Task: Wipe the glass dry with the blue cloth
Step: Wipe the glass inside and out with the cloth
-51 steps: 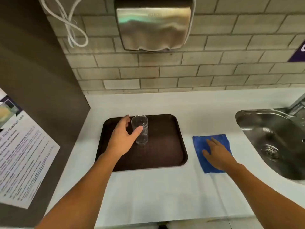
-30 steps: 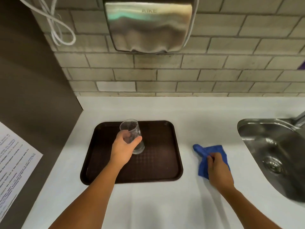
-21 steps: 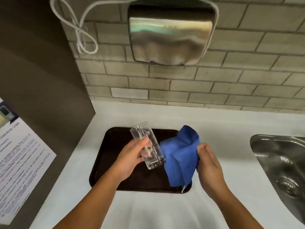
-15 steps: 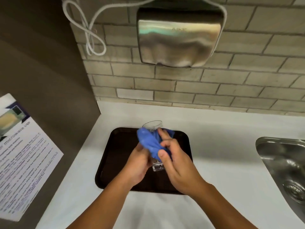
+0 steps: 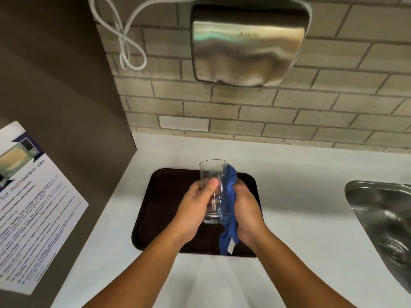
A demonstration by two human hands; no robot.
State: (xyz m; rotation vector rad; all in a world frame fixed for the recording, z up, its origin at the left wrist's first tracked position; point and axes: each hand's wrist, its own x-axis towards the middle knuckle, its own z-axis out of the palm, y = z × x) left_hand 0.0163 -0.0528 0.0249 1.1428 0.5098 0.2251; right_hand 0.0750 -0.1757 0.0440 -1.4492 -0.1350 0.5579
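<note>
Head view shows the tall clear drinking glass held upright above the dark brown plastic tray on the white counter. The left hand is wrapped round its lower half, thumb across the front, while the right hand presses the soft blue cloth against the glass's right side, a loose tail hanging below. Thin-walled and likely wet, the glass should be light, slippery and breakable; a firm hold low on the body seems safest, with the limp cloth moulding round the wall.
</note>
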